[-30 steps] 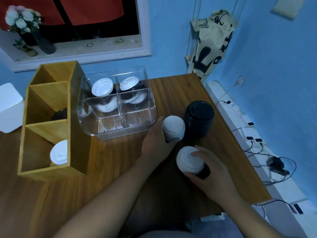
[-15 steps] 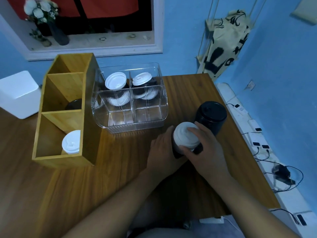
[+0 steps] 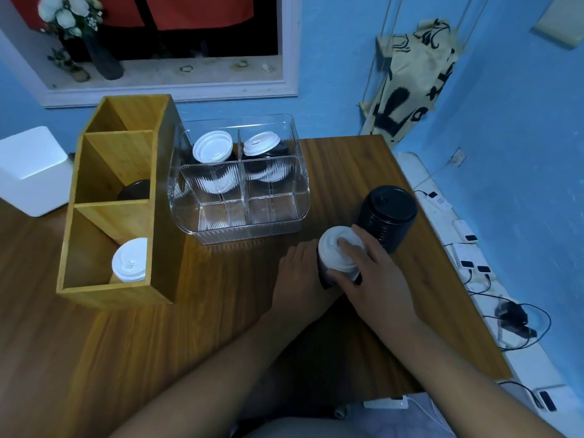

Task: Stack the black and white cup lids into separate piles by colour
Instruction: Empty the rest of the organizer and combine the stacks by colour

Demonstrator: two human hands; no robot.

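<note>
Four white lid tops [image 3: 212,146] show: two in the clear organiser [image 3: 284,222], one in the wooden rack [image 3: 164,216], one white pile [image 3: 331,248] on the counter [image 3: 221,327]. One black pile [image 3: 387,213], one black lid [image 3: 134,189]

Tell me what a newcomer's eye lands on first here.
Both hands meet at a white-topped lid stack near the right edge of the table: the right hand grips it from above, the left hand holds its side. Just behind stands a tall black lid stack. Further left, white lids sit in a clear organiser and a wooden rack.
</note>
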